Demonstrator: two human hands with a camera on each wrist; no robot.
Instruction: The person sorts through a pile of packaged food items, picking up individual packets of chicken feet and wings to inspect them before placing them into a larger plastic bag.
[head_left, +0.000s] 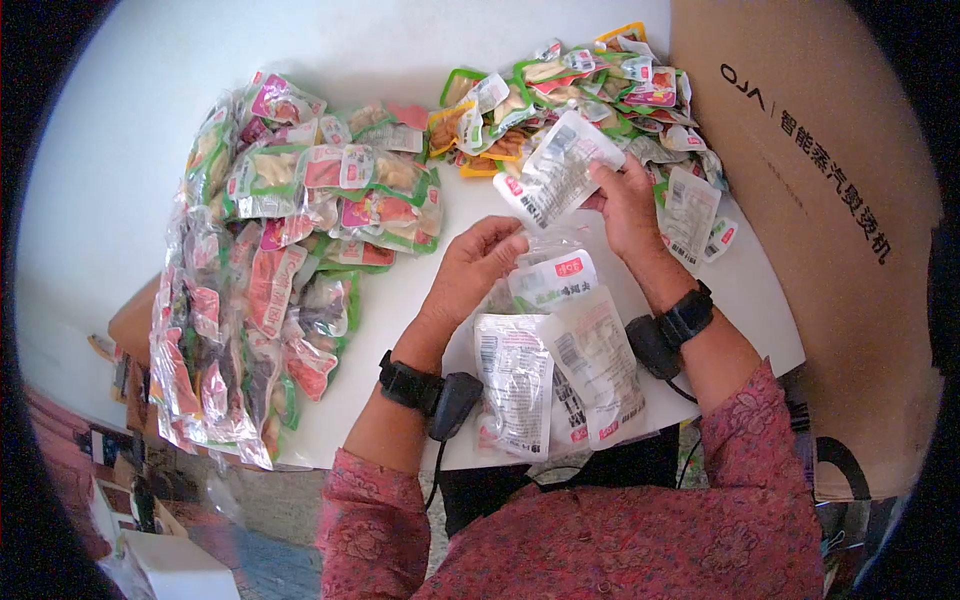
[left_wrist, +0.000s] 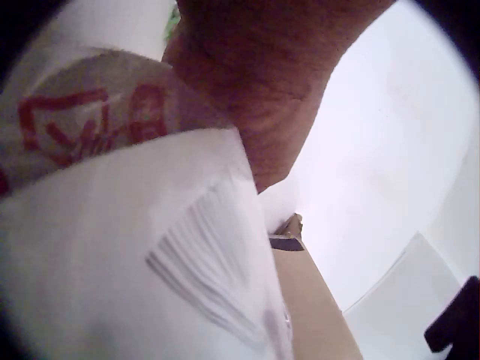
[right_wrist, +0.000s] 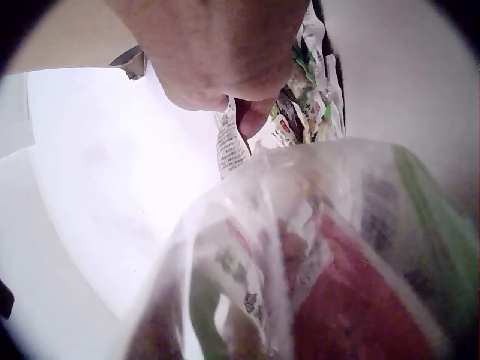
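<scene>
My right hand (head_left: 630,208) pinches a white printed snack packet (head_left: 562,168) by its right end, above the table. In the right wrist view, the thumb lies against that packet (right_wrist: 231,142). My left hand (head_left: 470,268) grips the left side of a clear plastic bag's mouth (head_left: 553,240), thumb against bent fingers. Several packets (head_left: 514,372) sit in the bag, backs and barcodes facing up, at the table's near edge. In the left wrist view a white packet with a barcode (left_wrist: 202,255) fills the foreground and the left fingertips are hidden.
Filled clear bags of packets (head_left: 270,280) are stacked at left on the white table (head_left: 400,420). Loose packets (head_left: 580,90) are heaped at the back right, with a white packet (head_left: 690,212) at the heap's near end. A tall cardboard box (head_left: 800,240) stands along the right side.
</scene>
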